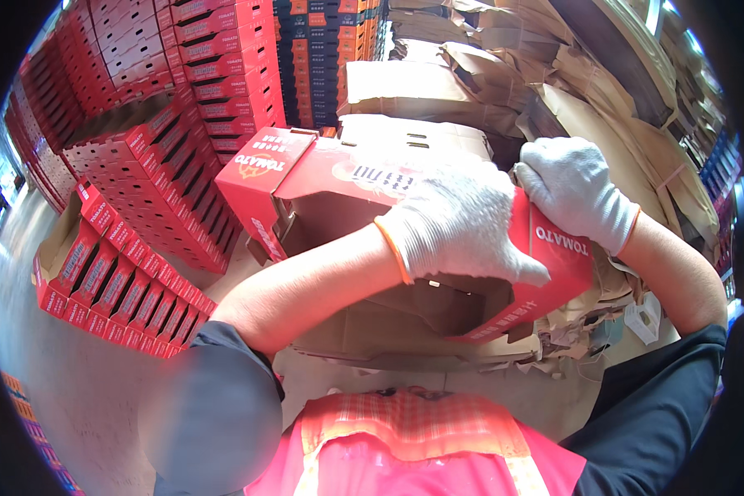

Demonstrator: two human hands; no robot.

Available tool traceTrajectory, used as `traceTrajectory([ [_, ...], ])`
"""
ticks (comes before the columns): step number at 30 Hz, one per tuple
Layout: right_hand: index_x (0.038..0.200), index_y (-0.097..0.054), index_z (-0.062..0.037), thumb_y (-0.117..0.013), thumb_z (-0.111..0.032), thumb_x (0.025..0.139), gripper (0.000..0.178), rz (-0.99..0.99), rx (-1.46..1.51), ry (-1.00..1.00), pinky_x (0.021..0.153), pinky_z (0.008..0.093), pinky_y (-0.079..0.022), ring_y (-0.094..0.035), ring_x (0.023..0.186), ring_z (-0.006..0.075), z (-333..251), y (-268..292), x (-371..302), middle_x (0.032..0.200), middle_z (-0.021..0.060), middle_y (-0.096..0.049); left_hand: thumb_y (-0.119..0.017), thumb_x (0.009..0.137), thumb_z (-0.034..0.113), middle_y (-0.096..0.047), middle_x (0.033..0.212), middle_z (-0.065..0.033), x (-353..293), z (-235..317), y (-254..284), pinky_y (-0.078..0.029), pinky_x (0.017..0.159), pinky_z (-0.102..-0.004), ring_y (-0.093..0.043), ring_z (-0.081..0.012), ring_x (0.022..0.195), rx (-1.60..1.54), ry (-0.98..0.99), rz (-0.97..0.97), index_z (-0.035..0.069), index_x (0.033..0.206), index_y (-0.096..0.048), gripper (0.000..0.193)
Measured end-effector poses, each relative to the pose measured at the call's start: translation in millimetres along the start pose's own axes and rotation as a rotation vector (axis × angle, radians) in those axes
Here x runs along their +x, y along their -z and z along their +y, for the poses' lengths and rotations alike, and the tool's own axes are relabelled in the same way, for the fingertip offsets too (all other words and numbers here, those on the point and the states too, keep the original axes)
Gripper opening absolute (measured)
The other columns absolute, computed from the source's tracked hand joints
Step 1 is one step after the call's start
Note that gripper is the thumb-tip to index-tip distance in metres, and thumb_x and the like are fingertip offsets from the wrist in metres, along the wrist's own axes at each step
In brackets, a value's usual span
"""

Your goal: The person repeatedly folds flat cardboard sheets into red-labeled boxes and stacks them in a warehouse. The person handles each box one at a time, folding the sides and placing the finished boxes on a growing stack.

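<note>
Landmark: one pile of brown cardboard (pixel 591 116), layered, with ragged edges.

Item: one red carton (pixel 326 178), white lettering, brown inside. Located on the person's side of the pile of brown cardboard, tilted, its opening turned toward the person. Both hands on its right-hand part.

Item: left hand (pixel 463 217), white knit glove, orange cuff. In front of the pile, lying across the carton's rim. Thumb stretched out along the red right end panel, apart from the other fingers; these bend out of sight, and whether they press the board cannot be told.

Item: right hand (pixel 574 190), matching glove. Against the pile's near side as seen, just right of the left hand. Fingers folded together, gripping the carton's far right corner.

Item: tall stack of red cartons (pixel 227 74), left of the pile.

Item: stack of dark blue and orange cartons (pixel 314 66), between that stack and the pile.

Item: low stack of red cartons (pixel 112 289), tilted, well left of the pile.

Item: small white box (pixel 643 321), at the pile's near right foot.
</note>
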State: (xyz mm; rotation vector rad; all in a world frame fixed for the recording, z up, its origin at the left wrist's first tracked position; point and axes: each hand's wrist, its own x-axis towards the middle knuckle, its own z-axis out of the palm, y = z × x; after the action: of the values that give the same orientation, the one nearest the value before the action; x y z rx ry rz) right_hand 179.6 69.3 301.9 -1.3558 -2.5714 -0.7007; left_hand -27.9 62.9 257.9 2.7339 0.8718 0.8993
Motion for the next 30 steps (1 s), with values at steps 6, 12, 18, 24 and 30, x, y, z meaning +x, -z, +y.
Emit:
traceTrajectory([
  [6, 0.088, -0.073, -0.004, -0.06, -0.021, 0.09, 0.022, -0.277, 0.49, -0.369, 0.071, 0.0396, -0.055, -0.069, 0.077, 0.0314, -2.0, -23.3, 31.4, 0.085, 0.016, -0.071, -0.08, 0.065, 0.064, -0.064, 0.1, -0.0238, -8.1, -2.1, -2.6, -0.051, 0.085, -0.0451, -0.064, -0.0378, 0.093, -0.088, -0.058, 0.101, -0.007, 0.113, -0.058, 0.089],
  [12, 0.127, -0.059, -0.0087, -0.076, -0.044, 0.075, 0.065, -0.061, 0.373, 0.271, 0.097, 0.0442, -0.048, -0.059, 0.114, 0.0365, -59.7, 7.4, 20.3, 0.129, 0.0195, -0.058, -0.061, 0.094, 0.021, -0.058, 0.131, -0.0206, -10.5, -36.4, 2.5, -0.049, 0.095, -0.0384, -0.06, -0.0295, 0.115, -0.835, -0.067, 0.605, 0.001, 0.14, -0.05, 0.051],
  [18, 0.13, -0.057, 0.0021, -0.073, -0.017, 0.074, 0.061, -0.059, 0.857, -0.312, 0.095, 0.0275, -0.049, -0.063, 0.108, 0.0179, 11.3, -10.9, 13.8, 0.12, 0.0133, -0.067, -0.05, 0.09, 0.011, -0.069, 0.11, -0.0184, -113.3, -41.3, 9.9, -0.05, 0.093, -0.0401, -0.066, -0.0284, 0.103, -0.224, -0.282, 0.508, -0.01, 0.128, -0.056, 0.044],
  [24, 0.11, -0.068, -0.0044, -0.052, -0.008, 0.095, 0.022, -0.138, 1.408, -0.423, 0.087, 0.033, -0.053, -0.065, 0.094, 0.0166, 60.6, -139.4, -73.3, 0.098, 0.0073, -0.069, -0.038, 0.088, 0.078, -0.055, 0.135, -0.0192, -155.4, -30.0, 20.1, -0.04, 0.104, -0.0428, -0.054, -0.0279, 0.122, -0.493, -0.015, 0.532, -0.003, 0.141, -0.046, 0.097],
  [30, 0.122, -0.061, -0.0036, -0.055, -0.018, 0.099, 0.028, -0.209, 1.408, -0.814, 0.086, 0.0327, -0.055, -0.066, 0.089, 0.0176, 0.2, -251.0, -130.0, 0.101, 0.0071, -0.068, -0.083, 0.06, 0.046, -0.056, 0.12, -0.0197, -22.0, 28.3, -22.6, -0.046, 0.095, -0.043, -0.054, -0.0377, 0.111, 0.005, -0.303, 0.181, -0.003, 0.125, -0.055, 0.086],
])
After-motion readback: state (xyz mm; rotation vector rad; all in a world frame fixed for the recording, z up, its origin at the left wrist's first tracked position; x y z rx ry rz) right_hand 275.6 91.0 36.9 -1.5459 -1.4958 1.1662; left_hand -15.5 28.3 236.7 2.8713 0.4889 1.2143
